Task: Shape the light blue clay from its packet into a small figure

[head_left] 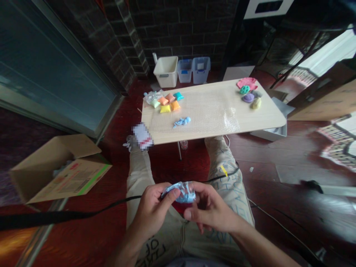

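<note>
Above my lap, my left hand (157, 204) is closed on a crinkled clear packet of light blue clay (184, 193), its thumb pressed on the near side. At the packet's right end, my right hand (210, 209) touches the plastic with its index finger. The right thumb stands apart below, and the other fingers are curled and partly hidden. On the table in front lies a loose piece of light blue clay (182, 121), rounded at one end with thin strands at the other.
The wooden table (205, 94) carries several coloured clay packets (170, 102), clear wrappers (154, 97) and bubble wrap (230, 118). Shaped clay pieces (249, 92) sit at its right end. An open cardboard box (69, 167) stands left; plastic bins (168, 72) stand behind. A black strap (111, 205) crosses left.
</note>
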`<move>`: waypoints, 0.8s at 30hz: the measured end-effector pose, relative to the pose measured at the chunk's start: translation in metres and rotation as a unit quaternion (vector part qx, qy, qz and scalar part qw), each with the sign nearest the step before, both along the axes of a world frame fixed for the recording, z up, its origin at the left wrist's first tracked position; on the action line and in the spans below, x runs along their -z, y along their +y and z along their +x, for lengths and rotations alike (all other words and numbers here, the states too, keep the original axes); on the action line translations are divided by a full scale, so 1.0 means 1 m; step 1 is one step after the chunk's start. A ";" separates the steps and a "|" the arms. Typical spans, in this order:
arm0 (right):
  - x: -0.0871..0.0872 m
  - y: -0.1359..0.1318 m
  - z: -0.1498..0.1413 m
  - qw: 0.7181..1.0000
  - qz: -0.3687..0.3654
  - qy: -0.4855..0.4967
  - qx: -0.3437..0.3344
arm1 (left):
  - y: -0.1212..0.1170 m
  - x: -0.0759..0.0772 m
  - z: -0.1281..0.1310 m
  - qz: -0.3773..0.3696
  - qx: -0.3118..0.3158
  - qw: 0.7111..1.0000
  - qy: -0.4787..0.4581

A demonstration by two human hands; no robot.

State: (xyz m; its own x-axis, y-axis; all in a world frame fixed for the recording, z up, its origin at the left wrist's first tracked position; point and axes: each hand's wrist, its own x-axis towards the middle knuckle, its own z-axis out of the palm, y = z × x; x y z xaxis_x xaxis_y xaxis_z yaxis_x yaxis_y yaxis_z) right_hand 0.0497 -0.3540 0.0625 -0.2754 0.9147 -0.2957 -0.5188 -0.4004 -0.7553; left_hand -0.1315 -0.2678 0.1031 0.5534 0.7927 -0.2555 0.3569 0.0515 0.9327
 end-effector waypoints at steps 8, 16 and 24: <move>-0.001 0.003 -0.008 0.999 0.019 0.019 0.035 | 0.002 -0.002 0.001 0.034 -0.021 0.999 0.001; -0.004 0.002 -0.002 1.000 -0.010 -0.015 -0.005 | 0.001 0.003 -0.004 0.084 -0.027 0.995 0.048; -0.005 0.000 -0.021 0.996 -0.008 0.086 0.026 | -0.003 -0.007 -0.003 0.131 -0.029 0.990 0.038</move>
State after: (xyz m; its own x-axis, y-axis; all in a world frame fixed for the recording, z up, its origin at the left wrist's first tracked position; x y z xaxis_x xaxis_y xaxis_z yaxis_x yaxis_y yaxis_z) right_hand 0.0286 -0.3537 0.0678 -0.2765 0.9243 -0.2633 -0.6601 -0.3817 -0.6470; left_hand -0.1340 -0.2711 0.1100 0.4914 0.8676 -0.0767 0.4310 -0.1657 0.8870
